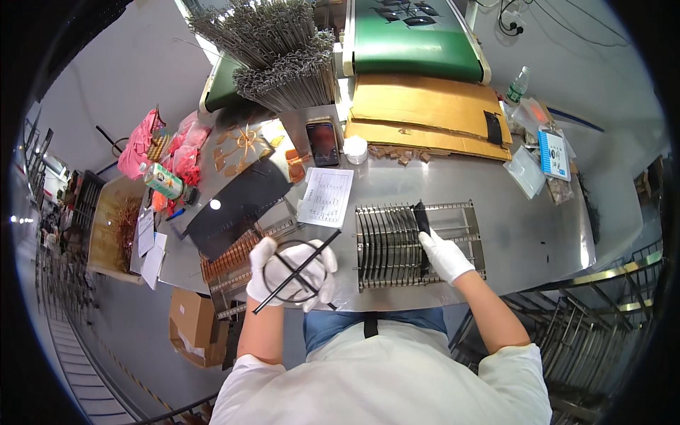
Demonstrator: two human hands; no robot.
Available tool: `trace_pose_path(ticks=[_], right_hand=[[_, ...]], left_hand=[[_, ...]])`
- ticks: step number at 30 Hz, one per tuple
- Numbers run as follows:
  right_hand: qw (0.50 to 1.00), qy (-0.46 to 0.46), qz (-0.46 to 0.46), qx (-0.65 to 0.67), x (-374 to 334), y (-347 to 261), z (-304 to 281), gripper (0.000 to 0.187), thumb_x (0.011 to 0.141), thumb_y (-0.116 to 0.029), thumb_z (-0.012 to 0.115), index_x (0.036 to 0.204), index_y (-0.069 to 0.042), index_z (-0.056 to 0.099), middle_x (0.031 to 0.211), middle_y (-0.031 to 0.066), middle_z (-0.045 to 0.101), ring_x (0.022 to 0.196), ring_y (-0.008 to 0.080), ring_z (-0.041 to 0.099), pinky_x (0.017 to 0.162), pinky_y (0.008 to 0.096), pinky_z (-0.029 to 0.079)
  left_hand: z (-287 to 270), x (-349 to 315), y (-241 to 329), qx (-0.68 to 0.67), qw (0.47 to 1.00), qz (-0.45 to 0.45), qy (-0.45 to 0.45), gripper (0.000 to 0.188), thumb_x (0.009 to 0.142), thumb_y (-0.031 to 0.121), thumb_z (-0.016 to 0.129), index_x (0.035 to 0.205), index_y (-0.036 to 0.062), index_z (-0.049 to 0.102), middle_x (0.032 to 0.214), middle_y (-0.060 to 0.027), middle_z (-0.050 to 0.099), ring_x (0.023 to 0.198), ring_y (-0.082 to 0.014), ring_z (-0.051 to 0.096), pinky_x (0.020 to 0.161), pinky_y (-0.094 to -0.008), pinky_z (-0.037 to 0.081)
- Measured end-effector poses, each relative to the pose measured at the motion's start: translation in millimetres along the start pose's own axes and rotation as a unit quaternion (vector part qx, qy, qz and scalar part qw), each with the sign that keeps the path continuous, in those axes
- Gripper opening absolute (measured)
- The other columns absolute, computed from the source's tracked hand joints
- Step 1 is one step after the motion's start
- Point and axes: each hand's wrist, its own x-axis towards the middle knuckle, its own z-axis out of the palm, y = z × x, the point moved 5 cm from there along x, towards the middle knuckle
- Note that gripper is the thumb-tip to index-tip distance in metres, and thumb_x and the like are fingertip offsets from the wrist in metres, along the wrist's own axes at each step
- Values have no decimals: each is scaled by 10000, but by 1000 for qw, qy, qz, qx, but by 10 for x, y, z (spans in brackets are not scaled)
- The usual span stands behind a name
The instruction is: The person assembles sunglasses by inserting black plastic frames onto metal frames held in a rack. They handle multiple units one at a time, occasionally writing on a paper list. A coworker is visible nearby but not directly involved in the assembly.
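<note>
My left hand [258, 271], in a white glove, is closed around a dark ring-shaped piece with crossed black bars [298, 272], held above the table's front edge. My gloved right hand [445, 258] reaches over a metal slotted rack [471, 230]. Its fingers pinch a dark curved lens-like piece [421, 218] standing upright there. Several similar dark curved pieces [382, 248] stand in a row in the rack's left part. Beside my left hand lies another rack [230, 283] of orange-brown curved pieces, partly hidden by a dark sheet [241, 205].
A written paper [326, 198], a phone [323, 144] and a white round container [355, 149] lie beyond my hands. Cardboard [425, 110] and bundled metal wire hooks [283, 64] stand behind, near a green conveyor [418, 49]. At left are a bottle [163, 180] and pink bags [188, 138].
</note>
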Motion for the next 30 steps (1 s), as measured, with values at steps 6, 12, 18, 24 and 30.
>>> trace_pose_path(ticks=[6, 12, 18, 24, 30], right_hand=[[901, 280, -241, -229, -555, -923, -697, 897, 878, -424, 741, 1585, -51, 335, 1139, 209, 662, 987, 390, 686, 834, 488, 558], [907, 94, -405, -66, -1140, -1638, -716, 811, 770, -157, 800, 1504, -36, 479, 1210, 246, 659, 1014, 396, 687, 940, 427, 554], [941, 109, -278, 158, -986, -1159, -805, 547, 912, -96, 568, 1454, -53, 508, 837, 142, 704, 725, 224, 724, 719, 344, 595], [890, 10, -41, 454, -330, 48, -441, 519, 1056, -448, 480, 895, 3, 680, 732, 127, 702, 629, 172, 629, 660, 305, 512], [916, 9, 60, 397, -177, 119, -107, 563, 1048, -553, 429, 1036, -49, 681, 788, 113, 728, 611, 194, 647, 513, 325, 508]], left_hand=[[29, 171, -290, -34, 988, -152, 3, 934, 977, 707, 178, 1188, -127, 542, 749, -208, 630, 453, -248, 579, 377, -301, 466], [383, 298, -544, 240, 872, -409, -123, 406, 1052, 405, 481, 960, 42, 635, 783, -74, 647, 533, -127, 578, 473, -277, 451], [352, -3, -20, 503, 790, -295, -187, 445, 1007, 461, 502, 1132, 81, 697, 799, -110, 706, 735, -270, 691, 731, -391, 571], [203, -427, 1607, -215, 724, 647, 105, 599, 926, 408, 557, 1306, -49, 486, 1095, -137, 639, 816, -174, 583, 757, -294, 528], [1511, 875, 881, 358, 834, 414, 73, 559, 968, 120, 606, 1458, -103, 457, 1380, -226, 595, 1205, -324, 613, 1021, -397, 503]])
